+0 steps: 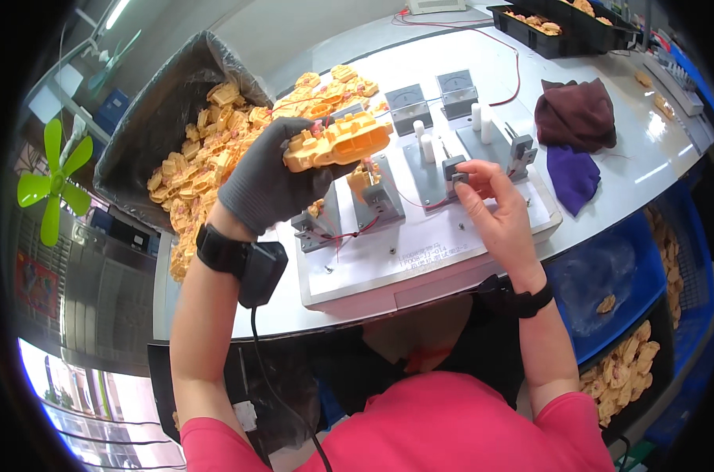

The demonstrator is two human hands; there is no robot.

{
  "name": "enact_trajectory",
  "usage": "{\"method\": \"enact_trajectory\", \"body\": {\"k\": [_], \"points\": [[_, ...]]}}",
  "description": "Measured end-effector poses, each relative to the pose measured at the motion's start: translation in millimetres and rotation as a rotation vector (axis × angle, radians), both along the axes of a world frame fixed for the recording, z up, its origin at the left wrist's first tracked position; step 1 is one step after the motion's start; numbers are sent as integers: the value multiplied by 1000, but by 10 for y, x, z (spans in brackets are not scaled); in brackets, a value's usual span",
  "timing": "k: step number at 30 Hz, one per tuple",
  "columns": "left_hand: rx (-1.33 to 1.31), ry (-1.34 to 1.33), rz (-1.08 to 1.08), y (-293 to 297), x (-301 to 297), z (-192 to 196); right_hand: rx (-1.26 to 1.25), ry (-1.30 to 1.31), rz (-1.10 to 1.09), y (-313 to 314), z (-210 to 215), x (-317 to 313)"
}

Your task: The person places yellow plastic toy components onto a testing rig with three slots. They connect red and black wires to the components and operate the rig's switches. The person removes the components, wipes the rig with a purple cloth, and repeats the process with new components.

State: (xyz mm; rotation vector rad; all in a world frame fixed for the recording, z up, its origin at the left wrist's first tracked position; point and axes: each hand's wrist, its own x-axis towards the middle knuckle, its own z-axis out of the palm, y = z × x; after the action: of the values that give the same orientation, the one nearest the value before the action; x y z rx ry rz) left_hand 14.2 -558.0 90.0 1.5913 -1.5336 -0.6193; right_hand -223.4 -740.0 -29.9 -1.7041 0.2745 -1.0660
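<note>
My left hand (274, 173), in a dark grey glove, is closed around a yellow-orange plastic housing (341, 141) and holds it above the test fixture. My bare right hand (498, 212) pinches a small dark grey block (454, 171) on the fixture between thumb and fingers. The fixture is a pale board (349, 287) carrying several grey plates, white posts (428, 148) and thin red wires. Another yellow housing (363, 182) sits in a grey holder below my left hand, partly hidden by it. Two grey panel meters (406, 108) stand at the fixture's back.
A heap of yellow housings (207, 157) spills from a lined dark bin (149, 118) at left. Maroon (575, 114) and purple cloths (571, 179) lie right of the fixture. Black trays (522, 35) stand far right. Blue bins (609, 267) sit below the table's right edge.
</note>
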Motion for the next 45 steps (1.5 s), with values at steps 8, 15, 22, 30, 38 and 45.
{"method": "enact_trajectory", "body": {"k": [8,15,22,30,38,45], "points": [[381,920,261,-617,113,228,-75,-63,91,-75,-38,-67],[528,1017,368,-945,65,282,-56,-97,105,-73,-26,-76],[542,1104,351,-989,148,235,-70,-110,97,-73,-46,-67],[562,1213,342,-974,109,229,-53,-119,94,-68,-47,-57],[55,344,579,-1130,-112,54,-59,-103,82,-76,-48,-61],[237,-136,382,-1221,-378,-16,-51,-106,79,-82,-67,-61]]}}
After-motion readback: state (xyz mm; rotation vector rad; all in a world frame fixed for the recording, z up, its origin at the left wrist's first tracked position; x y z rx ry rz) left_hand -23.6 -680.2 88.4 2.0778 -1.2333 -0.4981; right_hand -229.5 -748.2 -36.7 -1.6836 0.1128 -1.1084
